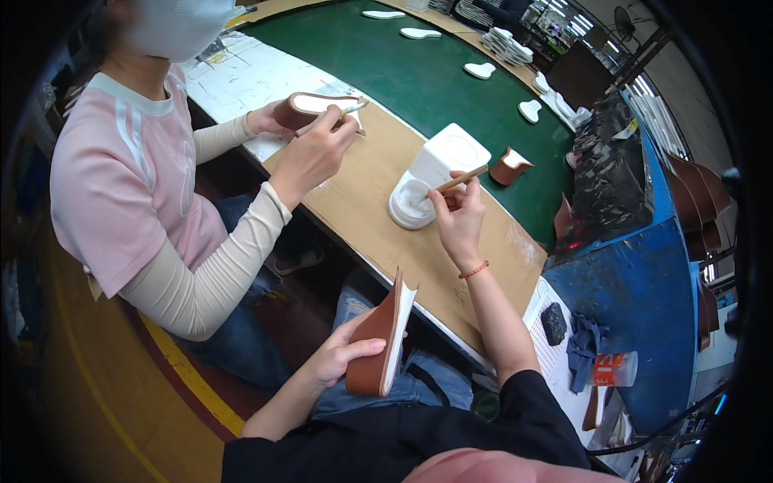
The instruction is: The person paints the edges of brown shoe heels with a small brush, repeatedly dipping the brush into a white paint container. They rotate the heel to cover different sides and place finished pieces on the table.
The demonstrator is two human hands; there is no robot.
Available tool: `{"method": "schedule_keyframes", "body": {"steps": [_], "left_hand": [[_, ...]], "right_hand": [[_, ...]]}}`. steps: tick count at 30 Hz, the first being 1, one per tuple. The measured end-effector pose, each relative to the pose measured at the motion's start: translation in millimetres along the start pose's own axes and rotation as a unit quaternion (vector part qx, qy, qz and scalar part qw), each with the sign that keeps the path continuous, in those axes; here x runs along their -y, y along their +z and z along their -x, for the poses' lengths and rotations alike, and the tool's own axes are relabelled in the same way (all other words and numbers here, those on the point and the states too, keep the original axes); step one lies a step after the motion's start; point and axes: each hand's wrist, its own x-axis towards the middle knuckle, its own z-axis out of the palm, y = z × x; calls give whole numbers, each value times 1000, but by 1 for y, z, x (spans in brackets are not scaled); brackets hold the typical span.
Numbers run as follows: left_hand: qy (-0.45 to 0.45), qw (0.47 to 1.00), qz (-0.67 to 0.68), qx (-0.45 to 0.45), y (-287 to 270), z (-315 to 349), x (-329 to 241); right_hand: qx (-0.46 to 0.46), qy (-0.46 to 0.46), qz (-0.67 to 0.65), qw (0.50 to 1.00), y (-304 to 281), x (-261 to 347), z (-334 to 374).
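Observation:
My left hand (342, 358) grips a brown shoe sole (380, 342) with a white inner face, held on edge over my lap. My right hand (459, 216) holds a wooden-handled brush (456, 182) with its tip in a white round glue bowl (408, 203) on the brown cardboard-covered bench (378, 173). A white square tub (448, 153) stands just behind the bowl. Beside me on the left, a person in a pink shirt holds another brown sole (310, 107) and runs a brush (348, 109) over it.
A green conveyor belt (419, 76) carries several white insoles and one brown sole (510, 167). A blue machine housing (636, 274) stands at right, with a blue rag (585, 342), a dark sponge (553, 322) and an orange can (613, 369) on a white tray.

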Motion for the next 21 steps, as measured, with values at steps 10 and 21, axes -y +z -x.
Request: {"method": "schedule_keyframes", "body": {"steps": [10, 21], "left_hand": [[78, 994, -69, -21, 0, 11, 0], [106, 987, -123, -23, 23, 12, -9]], "right_hand": [[-15, 122, -140, 982, -3, -6, -3], [34, 280, -431, 857, -35, 36, 6]]}}
